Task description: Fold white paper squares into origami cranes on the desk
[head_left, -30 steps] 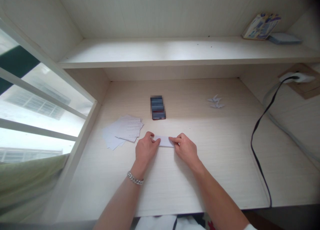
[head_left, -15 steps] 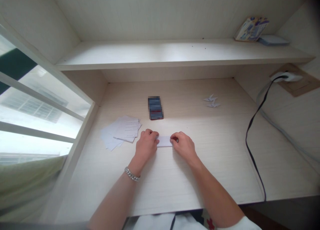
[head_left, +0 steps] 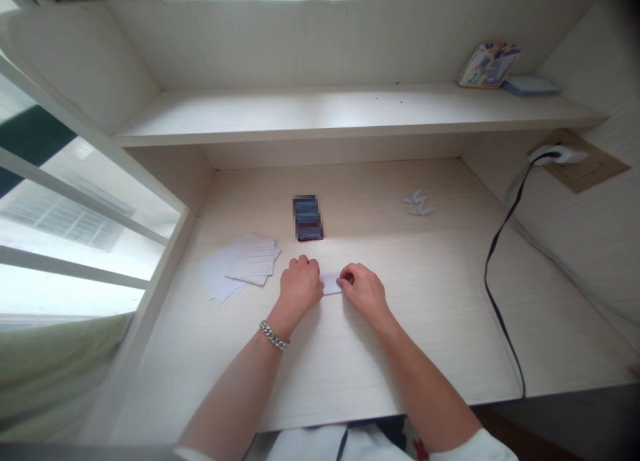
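Paper [head_left: 331, 284] runs crosswise between left hand [head_left: 301, 284] and right hand [head_left: 366, 293]; right pinches its end; left's grip, hidden, I cannot tell.

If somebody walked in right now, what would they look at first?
Probably the left hand and the right hand, both at a white paper strip on the desk, with a shiny silver bracelet on the left wrist. Next, perhaps, the dark, pixelated rectangle beyond the hands, and the black cord running from the wall socket at the right down to the desk's near edge.
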Tool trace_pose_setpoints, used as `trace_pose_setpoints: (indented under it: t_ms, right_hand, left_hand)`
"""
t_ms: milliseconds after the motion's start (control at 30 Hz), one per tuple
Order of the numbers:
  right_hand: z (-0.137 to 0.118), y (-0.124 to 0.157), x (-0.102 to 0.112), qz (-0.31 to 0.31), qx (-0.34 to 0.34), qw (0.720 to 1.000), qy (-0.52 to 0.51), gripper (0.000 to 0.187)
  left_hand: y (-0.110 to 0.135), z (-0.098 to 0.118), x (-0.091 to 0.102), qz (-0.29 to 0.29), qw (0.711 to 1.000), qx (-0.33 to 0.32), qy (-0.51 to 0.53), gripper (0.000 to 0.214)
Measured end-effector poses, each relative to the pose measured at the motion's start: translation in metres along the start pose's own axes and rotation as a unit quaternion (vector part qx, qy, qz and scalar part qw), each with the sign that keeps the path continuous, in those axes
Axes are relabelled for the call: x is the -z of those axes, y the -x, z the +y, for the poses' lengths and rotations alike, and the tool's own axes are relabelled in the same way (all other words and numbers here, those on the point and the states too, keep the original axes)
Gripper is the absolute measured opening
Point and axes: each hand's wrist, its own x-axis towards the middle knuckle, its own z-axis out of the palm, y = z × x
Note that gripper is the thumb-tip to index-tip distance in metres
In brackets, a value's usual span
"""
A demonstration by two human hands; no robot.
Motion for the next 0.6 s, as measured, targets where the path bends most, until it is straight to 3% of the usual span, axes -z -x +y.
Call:
trace_pose_setpoints:
  t_ms: [300,467,600]
  right_hand:
    - [0.002,0.001,-0.002,0.026,-0.003,0.999,-0.018,0.008]
    - [0.003,0.0,-0.002,0.033,-0.006,0.999,-0.034,0.019]
    - [0.003,0.0,-0.002,0.032,-0.006,0.999,-0.034,0.019]
  left_hand:
    - [-0.007,-0.004,0.004,-0.093,0.992,0.052,0.062,0.02]
    - [-0.003,-0.009,-0.004,-0.069,0.99,0.06,0.111,0.018]
    - [0.003,-0.01,-0.01,-0.017,0.989,0.066,0.131,0.023]
